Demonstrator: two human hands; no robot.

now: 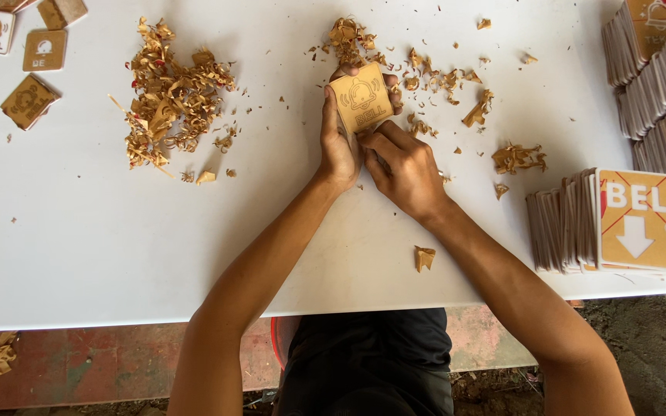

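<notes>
Both hands are engaged at the centre of the counter (117, 246): the left hand (338, 146) is clamped along the left edge of a small square plaque (362, 100), fingers wrapped behind it and fingertips showing over its top and right edges, while the right hand (402, 166) is closed at the plaque's lower right corner, thumb and forefinger pinched together there; whether they grip a strip of backing paper or only the edge cannot be told. The plaque is held tilted, face up toward the camera, still covered in tan paper with a bell outline cut into it. On progress, the evidence points to a job partly through. A large pile of paper peelings (167, 96) lies to the left, and a looser scatter of scraps (441, 85) lies beyond and to the right of the hands, which suggests a number of pieces have been stripped. A few small plaques (28, 54) lie at the far left corner, one of them showing a white face. On the right, rows of stacked plaques (564, 223) stand on edge, with a larger sign bearing a white arrow (645, 219) in front and more stacks (657, 69) above; these appear still papered, so much work likely remains. The piece in hand sits directly between both hands, raised just off the counter.
</notes>
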